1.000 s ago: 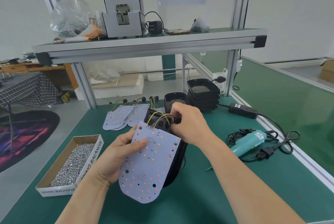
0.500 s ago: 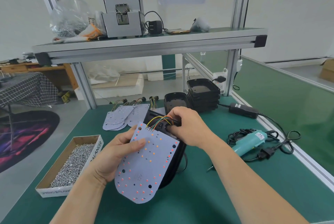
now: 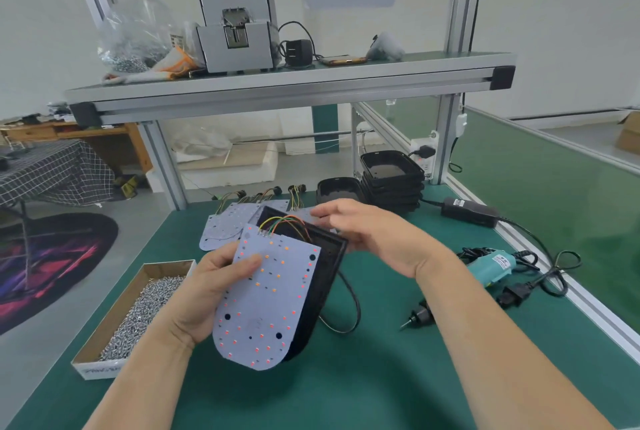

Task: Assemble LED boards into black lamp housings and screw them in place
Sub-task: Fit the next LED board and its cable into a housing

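My left grip (image 3: 207, 294) is clamped on the LED board (image 3: 270, 305), thumb across its dotted face and fingers behind. That holds the board tilted just off the open mouth of the black housing (image 3: 330, 263) right behind it. My right grip (image 3: 374, 239) is spread, fingers straight and holding nothing, at the far end of the housing. It is blurred, and I cannot tell whether it touches the rim. The coloured wires (image 3: 287, 223) loop from the board's top edge down into the housing between my two grips, so I judge the wiring fed in. The board itself is not seated: it leans out of the shell. I see no screw in any of its holes. For this unit it is left to lay the board flat and drive the screws. The box of screws (image 3: 138, 308) lies on the table (image 3: 381, 377) just left of my left grip, and the teal screwdriver (image 3: 491, 266) lies right of my right grip. A stack of empty housings (image 3: 391, 180) waits beyond my right grip and spare boards (image 3: 232, 225) beyond my left, so I reckon most of the job is ahead.
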A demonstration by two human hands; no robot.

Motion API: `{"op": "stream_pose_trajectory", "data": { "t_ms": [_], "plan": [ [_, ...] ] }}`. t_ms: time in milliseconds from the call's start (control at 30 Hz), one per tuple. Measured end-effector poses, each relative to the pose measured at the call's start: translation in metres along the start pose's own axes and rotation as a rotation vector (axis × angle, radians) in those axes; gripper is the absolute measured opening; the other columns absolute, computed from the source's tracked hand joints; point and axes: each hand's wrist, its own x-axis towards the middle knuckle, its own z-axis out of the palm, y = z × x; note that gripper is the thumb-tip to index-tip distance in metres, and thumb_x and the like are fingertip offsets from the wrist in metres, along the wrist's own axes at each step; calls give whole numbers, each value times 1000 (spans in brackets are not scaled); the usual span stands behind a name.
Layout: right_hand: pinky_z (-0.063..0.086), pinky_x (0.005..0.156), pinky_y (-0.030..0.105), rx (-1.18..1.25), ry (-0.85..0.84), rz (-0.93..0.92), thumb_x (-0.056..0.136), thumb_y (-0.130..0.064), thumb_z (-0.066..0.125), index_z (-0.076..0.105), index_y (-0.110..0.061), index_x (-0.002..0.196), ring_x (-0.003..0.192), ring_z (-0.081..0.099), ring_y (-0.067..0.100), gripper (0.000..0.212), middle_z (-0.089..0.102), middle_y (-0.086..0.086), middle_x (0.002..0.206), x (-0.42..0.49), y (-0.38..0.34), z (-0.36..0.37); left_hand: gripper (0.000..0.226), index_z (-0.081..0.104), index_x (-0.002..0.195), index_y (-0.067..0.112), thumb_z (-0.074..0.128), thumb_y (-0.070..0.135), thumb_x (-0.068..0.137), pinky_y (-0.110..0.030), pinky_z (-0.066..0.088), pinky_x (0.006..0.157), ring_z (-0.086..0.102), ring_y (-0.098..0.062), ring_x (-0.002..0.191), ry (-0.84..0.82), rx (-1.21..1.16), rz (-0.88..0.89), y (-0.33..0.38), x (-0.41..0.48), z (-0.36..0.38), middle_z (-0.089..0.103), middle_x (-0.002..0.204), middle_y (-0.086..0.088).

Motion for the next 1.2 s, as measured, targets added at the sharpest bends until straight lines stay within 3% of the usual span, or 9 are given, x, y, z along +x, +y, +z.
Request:
{"op": "stream_pose_trajectory", "data": {
  "t_ms": [233, 367, 633, 700, 800, 867, 967, 1100, 1200],
  "plan": [
    [49, 54, 27, 249, 90, 137, 103, -54, 38, 77, -27, 93, 64, 60, 21, 48, 71, -1, 77, 5, 25, 30, 35, 74, 109, 11, 71, 17, 75, -40, 61, 68, 74, -29, 84, 57, -120, 50, -7, 1, 10, 75, 105, -16],
    [45, 66, 37, -239, 328, 91, 79, -68, 29, 53, -22, 56, 64, 48, 19, 57, 57, -1, 64, 8, 30, 40, 20, 67, 96, 22, 70, 18, 77, -38, 59, 60, 69, -24, 72, 54, -110, 119, -7, -1, 24, 69, 95, -10],
    [36, 64, 34, -591, 455, 139, 103, -22, 40, 49, -5, 77, 73, 38, 25, 33, 62, 21, 86, 16, 48, 35, 67, 50, 129, 48, 77, 17, 76, -37, 61, 68, 73, -26, 83, 75, 153, 263, 1, -5, 40, 76, 106, -9],
    [36, 67, 32, -529, 530, 14, 102, -14, 43, 48, -21, 74, 82, 40, 23, 29, 55, 15, 90, 9, 40, 31, 66, 49, 132, 50, 73, 10, 86, -32, 61, 73, 74, -22, 89, 126, 242, 317, 1, -3, 37, 76, 107, -3],
    [39, 95, 28, -273, 839, -425, 98, -30, 57, 63, -30, 84, 112, 50, 17, 15, 49, -6, 112, -15, 16, 36, 64, 48, 133, 50, 68, 5, 93, -28, 59, 78, 72, -19, 94, 197, 335, 367, -1, 1, 32, 74, 106, 0],
    [29, 109, 28, -553, 737, -564, 90, -46, 63, 68, -27, 85, 135, 39, 19, 21, 51, -7, 128, -27, 3, 43, 64, 48, 134, 47, 68, 3, 92, -24, 57, 77, 70, -17, 91, 224, 357, 402, -3, 3, 31, 74, 102, -2],
    [15, 120, 41, -987, 377, -355, 82, -67, 62, 67, -23, 99, 153, 6, 20, 48, 36, 1, 154, -29, 2, 49, 62, 47, 133, 46, 68, 5, 92, -29, 56, 78, 68, -17, 88, 247, 412, 432, -3, 6, 34, 73, 100, -5],
    [18, 116, 18, -597, 289, -227, 84, -34, 79, 64, -11, 91, 151, 5, 8, 28, 32, -6, 151, -20, 5, 49, 43, 48, 129, 49, 65, 27, 96, -35, 52, 90, 67, -13, 100, 235, 420, 408, -4, 8, 39, 71, 110, 4],
    [29, 85, -4, -356, 404, -202, 87, -14, 75, 67, -15, 82, 146, 22, 9, 10, 39, -15, 141, -14, 8, 52, 37, 48, 127, 50, 46, 63, 93, -43, 42, 109, 54, -16, 128, 185, 418, 339, -5, 6, 37, 58, 136, 8]
  ]
}}
